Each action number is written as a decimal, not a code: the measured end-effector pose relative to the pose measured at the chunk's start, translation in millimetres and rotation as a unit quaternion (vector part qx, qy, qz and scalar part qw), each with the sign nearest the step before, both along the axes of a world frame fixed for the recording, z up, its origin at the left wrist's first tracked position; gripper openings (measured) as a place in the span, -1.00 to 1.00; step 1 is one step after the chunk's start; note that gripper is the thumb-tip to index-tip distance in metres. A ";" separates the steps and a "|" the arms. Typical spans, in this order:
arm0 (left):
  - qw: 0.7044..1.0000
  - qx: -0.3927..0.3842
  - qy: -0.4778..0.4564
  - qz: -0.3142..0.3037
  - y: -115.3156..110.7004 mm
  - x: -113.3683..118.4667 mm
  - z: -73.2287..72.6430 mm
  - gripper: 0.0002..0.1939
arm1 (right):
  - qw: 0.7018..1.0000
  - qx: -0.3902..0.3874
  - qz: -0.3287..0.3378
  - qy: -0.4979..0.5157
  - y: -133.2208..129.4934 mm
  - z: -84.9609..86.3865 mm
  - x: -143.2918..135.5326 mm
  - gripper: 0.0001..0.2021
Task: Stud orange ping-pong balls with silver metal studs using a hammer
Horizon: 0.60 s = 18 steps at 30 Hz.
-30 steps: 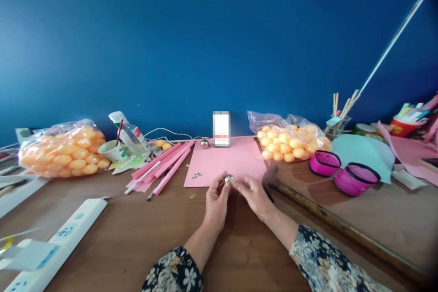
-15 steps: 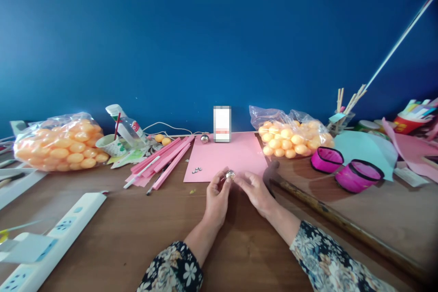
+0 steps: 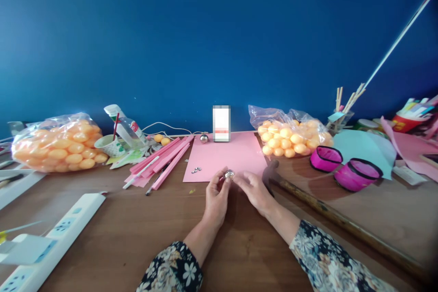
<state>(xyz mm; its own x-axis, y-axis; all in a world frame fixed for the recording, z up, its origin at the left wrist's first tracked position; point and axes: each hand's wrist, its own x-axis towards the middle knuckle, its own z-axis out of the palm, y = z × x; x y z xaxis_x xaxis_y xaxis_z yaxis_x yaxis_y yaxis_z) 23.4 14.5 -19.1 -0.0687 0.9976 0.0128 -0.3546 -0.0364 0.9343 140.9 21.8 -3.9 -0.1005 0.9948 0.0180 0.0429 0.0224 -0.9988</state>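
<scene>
A shiny silver metal ball is pinched between the thumb and fingers of my left hand, just over the front edge of a pink paper sheet. My right hand comes in from the other side, its fingertips drawn together against or very near the ball. Whether anything small is in those fingertips cannot be made out. Several tiny silver beads lie on the sheet to the left. Another silver ball rests at the sheet's back edge, beside an upright phone with a blurred screen.
A hammer lies right of my hand. Bags of orange balls stand left and right at the back. Pink strips, a power strip, a cup, a bottle and magenta bands lie around.
The whole view has shifted very slightly. Both hands keep nearly the same pose at the silver ball.
</scene>
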 end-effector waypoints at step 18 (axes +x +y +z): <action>1.000 0.007 0.017 0.008 0.3 -1.2 -0.6 -0.56 | 1.000 -0.007 0.008 -0.001 0.6 0.5 0.1 -0.72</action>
<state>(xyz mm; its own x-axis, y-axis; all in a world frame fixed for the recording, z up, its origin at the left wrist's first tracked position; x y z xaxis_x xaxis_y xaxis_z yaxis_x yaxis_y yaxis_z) 22.2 14.8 -19.7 -0.0842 0.9960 0.0296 -0.3222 -0.0553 0.9451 141.0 22.4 -3.4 -0.1168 0.9931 0.0043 0.0437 0.0094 -0.9990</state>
